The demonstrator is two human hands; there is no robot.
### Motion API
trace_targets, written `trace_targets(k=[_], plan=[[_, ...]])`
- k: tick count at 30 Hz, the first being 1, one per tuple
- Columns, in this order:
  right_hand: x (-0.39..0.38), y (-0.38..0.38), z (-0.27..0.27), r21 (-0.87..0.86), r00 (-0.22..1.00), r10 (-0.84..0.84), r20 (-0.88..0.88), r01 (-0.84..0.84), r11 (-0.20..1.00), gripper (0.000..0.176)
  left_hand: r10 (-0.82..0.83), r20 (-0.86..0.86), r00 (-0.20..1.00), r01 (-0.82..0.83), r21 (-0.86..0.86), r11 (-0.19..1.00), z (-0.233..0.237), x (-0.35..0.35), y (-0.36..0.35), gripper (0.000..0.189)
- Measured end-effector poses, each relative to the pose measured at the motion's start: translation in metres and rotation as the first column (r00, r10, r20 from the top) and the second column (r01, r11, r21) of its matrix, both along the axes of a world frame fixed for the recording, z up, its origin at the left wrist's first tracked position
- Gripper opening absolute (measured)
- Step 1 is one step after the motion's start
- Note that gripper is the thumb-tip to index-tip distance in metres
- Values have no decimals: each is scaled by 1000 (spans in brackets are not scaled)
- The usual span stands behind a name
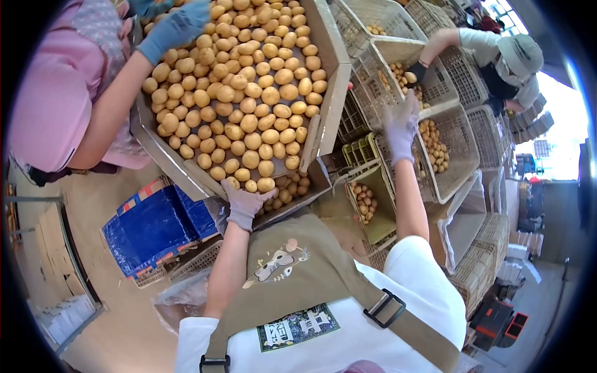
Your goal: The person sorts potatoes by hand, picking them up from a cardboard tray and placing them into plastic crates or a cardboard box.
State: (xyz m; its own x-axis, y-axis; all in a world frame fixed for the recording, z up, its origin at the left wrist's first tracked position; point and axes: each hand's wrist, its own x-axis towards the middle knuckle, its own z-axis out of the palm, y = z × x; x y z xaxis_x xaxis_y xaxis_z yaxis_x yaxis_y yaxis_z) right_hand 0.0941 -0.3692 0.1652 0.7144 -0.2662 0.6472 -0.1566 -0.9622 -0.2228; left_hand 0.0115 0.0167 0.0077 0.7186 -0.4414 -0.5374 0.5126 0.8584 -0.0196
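Potatoes [252,124] cover a metal-sided sorting table [333,68]. At its near edge my left hand [245,204], in a light purple glove, has its fingers spread beside the closest potatoes, above a lower trough of potatoes [289,189]. Out to the right, my right hand [401,127], gloved alike, reaches over the rims of the plastic crates with fingers stretched out. No potato shows in it. Just beyond it is a crate [460,133] with potatoes in its bottom. Below my right forearm, a greenish crate [378,229] holds some smaller potatoes.
To the left, a person in pink [56,118] works the potatoes with a blue-gloved hand [177,31]. Another person in a hat [521,56] reaches into a crate [407,53] at upper right. A blue-wrapped box [158,227] stands left of my left arm. Stacked crates [482,248] line the right.
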Motion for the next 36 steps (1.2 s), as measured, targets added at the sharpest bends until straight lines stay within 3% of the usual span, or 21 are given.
trace_targets(k=[2, 3, 5, 7, 8, 12, 15, 16, 17, 19, 20, 21, 23, 24, 25, 27, 29, 31, 32, 35, 36], plan=[[-22, 33, -3, 117, 918, 381, -114, -368, 922, 58, 22, 19, 1000, -23, 45, 999, 3, -8, -1, 91], [-30, 52, -20, 125, 866, 452, -213, -435, 892, 55, 47, -8, 999, -46, 114, 992, 5, -5, -4, 90], [-51, 92, -42, 177, 787, 528, -319, -497, 849, 52, 48, -55, 997, -47, 15, 999, -8, -5, -1, 89], [-66, 123, -45, 60, 749, 533, -393, -558, 828, 49, 42, -84, 996, -39, 42, 998, 9, -3, -3, 94], [-70, 126, -50, 55, 734, 542, -409, -573, 818, 46, 34, 95, 995, -39, 50, 998, -3, -5, -2, 93], [-64, 133, -52, -38, 757, 502, -419, -567, 823, 39, 48, -24, 999, -46, 65, 997, -8, -4, -2, 83], [-55, 165, -53, 134, 675, 655, -339, -655, 744, 38, 79, -112, 991, -66, 115, 991, 6, -5, -5, 73], [-51, 181, -48, 155, 596, 714, -367, -718, 679, 34, 56, -124, 991, -45, 96, 994, -3, -7, -5, 69], [-50, 188, -54, 178, 553, 724, -413, -730, 660, 33, 30, -134, 990, -20, 73, 997, -24, -10, -6, 65], [-25, 188, -65, 463, 360, 627, -691, -445, 767, 34, -150, 145, 978, 90, 358, 929, -116, -27, -4, 60], [-15, 191, -78, 415, 540, 617, -573, -458, 786, 38, -154, 144, 978, 86, 392, 916, -119, -30, -6, 61], [-12, 195, -87, 116, 678, 530, -509, -556, 823, 41, -157, 143, 977, 83, 426, 901, -121, -33, -7, 61], [-23, 200, -90, 33, 485, 542, -686, -724, 689, 45, 47, -120, 992, -10, 295, 956, -31, -20, -12, 66], [-16, 202, -71, 144, 332, 511, -793, -712, 687, 49, 105, -226, 968, -61, 194, 979, -13, -15, -9, 78], [0, 204, -60, 317, 234, 534, -813, -592, 741, 50, 114, -229, 967, -67, 207, 976, -11, -12, -7, 81], [9, 196, -81, 231, 564, 520, -642, -504, 832, 50, 135, -241, 961, -79, 228, 970, -8, -14, -7, 86], [-14, 214, -90, 141, 443, 436, -784, -557, 819, 57, 153, -283, 947, -89, 229, 969, -4, -15, -10, 85], [-32, 212, -91, 141, 308, 464, -831, -689, 710, 59, 135, -263, 955, -76, 221, 972, -14, -15, -8, 81], [-33, 205, -88, 170, 246, 481, -841, -725, 668, 58, 91, -144, 985, -62, 195, 979, -20, -18, -6, 75], [-38, 194, -96, 173, 235, 522, -820, -768, 617, 47, 158, -192, 969, -144, 82, 986, -16, -17, -6, 73], [-39, 197, -94, 145, 239, 490, -839, -768, 624, 41, 171, -181, 969, -182, -49, 982, -17, -17, -2, 76]])
